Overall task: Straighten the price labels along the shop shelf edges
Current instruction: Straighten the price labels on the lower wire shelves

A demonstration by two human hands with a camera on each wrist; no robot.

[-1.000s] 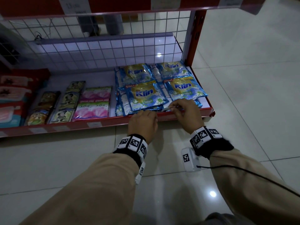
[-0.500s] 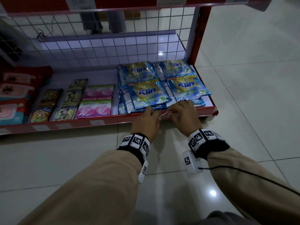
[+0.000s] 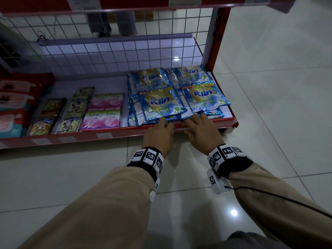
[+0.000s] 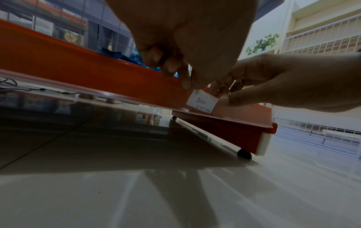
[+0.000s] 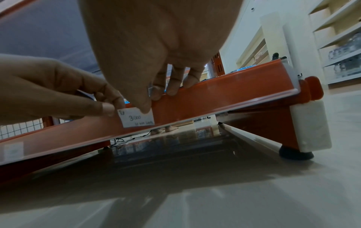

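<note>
A small white price label (image 5: 136, 118) with "3.000" handwritten on it lies tilted against the red front rail (image 5: 224, 94) of the bottom shelf. My right hand (image 5: 154, 100) presses its thumb on the label's top, with the fingers hooked over the rail. The thumb of my left hand (image 5: 111, 106) meets the label's left end, fingers curled. In the left wrist view the label (image 4: 202, 101) sits between my left hand (image 4: 185, 83) and right hand (image 4: 224, 98). The head view shows the left hand (image 3: 164, 125) and right hand (image 3: 190, 123) side by side, hiding the label.
Blue Klin sachets (image 3: 165, 103) lie stacked just behind the hands. Pink Soffell packs (image 3: 100, 119) and other sachets fill the shelf to the left. More labels (image 3: 103, 135) sit along the rail. The red upright (image 3: 218, 38) and shelf end cap (image 5: 310, 128) are to the right, over a glossy tiled floor.
Both hands have brought the label down from above the shelf edge onto the front of the rail and moved closer together.
</note>
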